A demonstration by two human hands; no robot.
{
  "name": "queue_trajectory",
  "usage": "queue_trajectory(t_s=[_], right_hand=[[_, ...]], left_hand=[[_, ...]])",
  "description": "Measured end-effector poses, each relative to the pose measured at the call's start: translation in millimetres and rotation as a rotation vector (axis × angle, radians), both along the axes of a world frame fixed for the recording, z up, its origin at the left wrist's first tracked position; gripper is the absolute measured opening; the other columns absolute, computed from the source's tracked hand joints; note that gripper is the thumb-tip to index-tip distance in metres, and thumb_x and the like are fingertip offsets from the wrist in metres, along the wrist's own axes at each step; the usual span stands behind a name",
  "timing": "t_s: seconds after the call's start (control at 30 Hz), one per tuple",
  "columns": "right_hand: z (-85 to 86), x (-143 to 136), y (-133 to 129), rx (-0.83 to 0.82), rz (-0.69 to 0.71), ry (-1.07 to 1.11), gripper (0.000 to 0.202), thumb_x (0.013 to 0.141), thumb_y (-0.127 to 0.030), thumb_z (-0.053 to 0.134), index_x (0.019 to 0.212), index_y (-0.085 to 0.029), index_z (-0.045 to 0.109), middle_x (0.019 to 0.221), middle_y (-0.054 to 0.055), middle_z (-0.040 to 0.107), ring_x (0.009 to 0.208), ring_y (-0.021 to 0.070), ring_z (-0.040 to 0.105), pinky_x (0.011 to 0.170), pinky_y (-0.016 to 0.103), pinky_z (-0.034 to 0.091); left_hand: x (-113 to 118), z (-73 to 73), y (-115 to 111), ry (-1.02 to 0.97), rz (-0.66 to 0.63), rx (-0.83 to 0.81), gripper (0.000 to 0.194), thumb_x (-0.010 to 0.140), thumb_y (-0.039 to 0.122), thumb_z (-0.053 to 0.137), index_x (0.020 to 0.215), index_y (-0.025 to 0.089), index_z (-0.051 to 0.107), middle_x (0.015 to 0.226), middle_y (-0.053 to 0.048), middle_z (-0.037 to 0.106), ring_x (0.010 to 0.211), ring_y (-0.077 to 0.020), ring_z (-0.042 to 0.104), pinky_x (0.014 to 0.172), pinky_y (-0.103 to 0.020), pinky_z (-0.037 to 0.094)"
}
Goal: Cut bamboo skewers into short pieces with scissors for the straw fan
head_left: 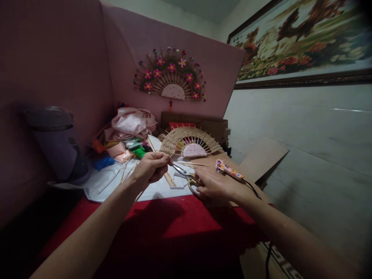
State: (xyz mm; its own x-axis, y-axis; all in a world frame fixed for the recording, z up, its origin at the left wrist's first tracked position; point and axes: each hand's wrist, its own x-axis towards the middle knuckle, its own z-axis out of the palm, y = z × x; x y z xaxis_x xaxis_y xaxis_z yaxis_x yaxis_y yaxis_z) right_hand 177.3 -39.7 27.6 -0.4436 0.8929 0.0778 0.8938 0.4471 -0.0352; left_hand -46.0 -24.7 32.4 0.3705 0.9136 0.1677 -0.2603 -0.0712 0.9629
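My left hand (154, 167) is closed in a pinch in the middle of the head view. It holds what looks like a thin stick (138, 197), whose end trails out below the fist; most of it is hidden. My right hand (213, 184) grips a pair of scissors (186, 174) by the gold-coloured handles. The blades point left, with their tips right beside my left fingertips. Just beyond both hands stands a fan-shaped woven piece (171, 142) with sticks radiating from a pink dotted half-circle (194, 151). More thin sticks (169, 179) lie under the scissors.
A flower-patterned glue gun (229, 170) with a black cord lies right on cardboard (247, 180). White sheeting (110, 193) covers part of the red cloth (180, 221). Pink fabric (130, 122), coloured packets (120, 152) and a purple container (59, 147) stand left. A flowered fan (171, 68) hangs behind.
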Motion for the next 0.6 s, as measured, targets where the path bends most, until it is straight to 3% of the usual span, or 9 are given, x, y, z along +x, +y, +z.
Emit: queue_trajectory(t_s=[0.17,0.37,0.5,0.6], right_hand=[[-4.3,-5.1,-1.2,-0.027,-0.089,-0.032,0.019,0.068,-0.009,0.052,0.085,-0.016,0.053,0.089,0.011,0.061,0.080,0.0202,0.054,0.062,0.026,0.033],[-8.1,-3.4,6.9,-0.041,-0.100,0.037,0.029,0.063,-0.015,0.056,0.092,-0.014,0.052,0.095,0.014,0.061,0.083,0.0229,0.055,0.062,0.027,0.035],[-10.0,1.2,11.7,-0.133,-0.130,0.312,0.035,0.064,-0.014,0.054,0.099,-0.017,0.052,0.086,0.007,0.064,0.073,0.0180,0.056,0.057,0.024,0.037],[-12.3,6.2,10.2,-0.232,-0.059,0.625,0.040,0.064,-0.013,0.056,0.103,-0.019,0.055,0.089,0.004,0.065,0.075,0.0166,0.057,0.060,0.024,0.041]], left_hand=[[-3.6,-1.7,2.4,-0.042,-0.065,-0.038,0.027,0.071,0.037,0.066,0.069,0.011,0.060,0.037,0.005,0.041,0.026,-0.0008,0.021,0.026,-0.013,0.012],[-5.9,-3.6,4.6,-0.052,-0.117,-0.052,0.026,0.073,0.036,0.064,0.071,0.011,0.060,0.036,0.006,0.041,0.026,-0.0008,0.019,0.026,-0.013,0.011],[-5.1,-1.8,2.2,-0.042,-0.119,-0.044,0.024,0.073,0.035,0.063,0.069,0.011,0.060,0.036,0.006,0.040,0.026,-0.0010,0.020,0.027,-0.014,0.011],[-4.4,0.3,-0.1,-0.049,-0.106,-0.022,0.023,0.073,0.034,0.063,0.068,0.011,0.060,0.036,0.006,0.038,0.027,-0.0015,0.022,0.027,-0.014,0.012]])
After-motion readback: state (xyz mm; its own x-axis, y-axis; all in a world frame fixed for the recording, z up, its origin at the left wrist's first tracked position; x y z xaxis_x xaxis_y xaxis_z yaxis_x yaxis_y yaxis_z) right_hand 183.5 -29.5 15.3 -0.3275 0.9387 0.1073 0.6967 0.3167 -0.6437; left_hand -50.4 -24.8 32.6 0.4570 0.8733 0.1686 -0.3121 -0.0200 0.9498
